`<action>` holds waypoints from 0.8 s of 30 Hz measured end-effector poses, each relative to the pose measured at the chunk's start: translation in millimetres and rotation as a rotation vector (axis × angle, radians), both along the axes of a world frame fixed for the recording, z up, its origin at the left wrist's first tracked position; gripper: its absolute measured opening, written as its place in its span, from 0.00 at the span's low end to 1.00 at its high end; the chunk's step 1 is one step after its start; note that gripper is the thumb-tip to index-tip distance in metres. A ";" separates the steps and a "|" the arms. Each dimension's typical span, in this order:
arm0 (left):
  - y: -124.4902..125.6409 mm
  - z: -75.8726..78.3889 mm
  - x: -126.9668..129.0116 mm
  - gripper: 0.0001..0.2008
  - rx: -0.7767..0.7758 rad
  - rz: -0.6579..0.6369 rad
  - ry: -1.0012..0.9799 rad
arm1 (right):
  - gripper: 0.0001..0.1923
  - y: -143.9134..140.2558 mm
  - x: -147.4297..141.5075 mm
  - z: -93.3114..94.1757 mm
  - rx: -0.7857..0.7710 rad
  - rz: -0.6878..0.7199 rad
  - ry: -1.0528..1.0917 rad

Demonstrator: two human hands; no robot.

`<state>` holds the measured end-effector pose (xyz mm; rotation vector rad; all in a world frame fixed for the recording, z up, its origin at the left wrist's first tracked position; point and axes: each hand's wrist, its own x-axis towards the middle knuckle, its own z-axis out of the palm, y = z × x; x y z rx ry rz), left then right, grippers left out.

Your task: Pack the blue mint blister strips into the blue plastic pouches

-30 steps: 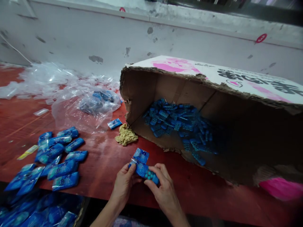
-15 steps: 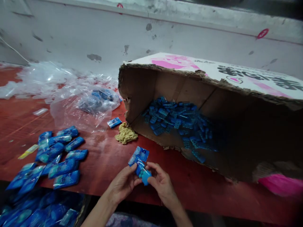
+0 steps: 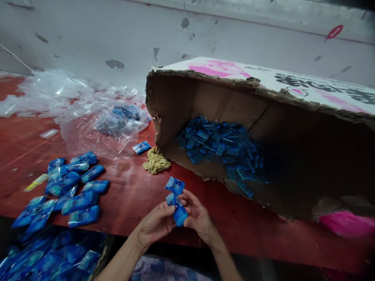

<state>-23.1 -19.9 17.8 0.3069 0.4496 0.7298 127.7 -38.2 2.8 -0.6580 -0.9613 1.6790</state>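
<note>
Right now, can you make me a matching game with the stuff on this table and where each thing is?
Things:
1. blue packet
2. yellow crumpled rag
3. loose blue pieces
4. pile of filled blue packets

Places:
A. inside the tipped cardboard box
B. on the red table, left side
C. between the left hand and right hand
D. by the box's open corner

Pairs: 1-C, 2-D, 3-A, 4-B
</note>
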 end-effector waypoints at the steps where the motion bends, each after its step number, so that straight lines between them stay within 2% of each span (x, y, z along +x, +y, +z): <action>1: -1.3 1.4 1.3 0.14 -0.016 0.011 0.023 | 0.37 -0.5 0.6 -0.8 0.009 -0.012 -0.023; 5: -11.0 5.7 9.0 0.09 -0.102 0.094 0.135 | 0.35 -5.7 1.5 -3.2 0.032 -0.049 -0.180; 9: -23.7 2.5 23.6 0.13 -0.169 0.221 0.204 | 0.35 -13.1 -4.0 -9.1 0.059 -0.144 -0.354; 13: -22.5 4.1 24.4 0.11 -0.277 0.313 0.252 | 0.28 -12.4 -9.1 -9.9 0.154 -0.230 -0.557; 15: -12.1 11.1 7.6 0.10 -0.321 0.448 0.250 | 0.22 -4.8 -8.9 -4.9 0.254 -0.226 -0.736; 17: 1.9 20.6 -20.8 0.15 -0.360 0.663 0.218 | 0.16 7.3 -7.6 1.4 0.342 -0.243 -0.948; 20: 19.1 31.7 -68.3 0.24 -0.292 0.960 0.180 | 0.11 29.0 -7.3 6.9 0.400 -0.298 -1.340; 22: 23.4 33.0 -89.8 0.28 -0.268 1.031 0.149 | 0.11 41.9 -9.7 5.9 0.399 -0.317 -1.574; 24: 22.3 29.0 -96.3 0.26 -0.284 1.026 0.164 | 0.08 51.3 -13.8 1.8 0.387 -0.335 -1.697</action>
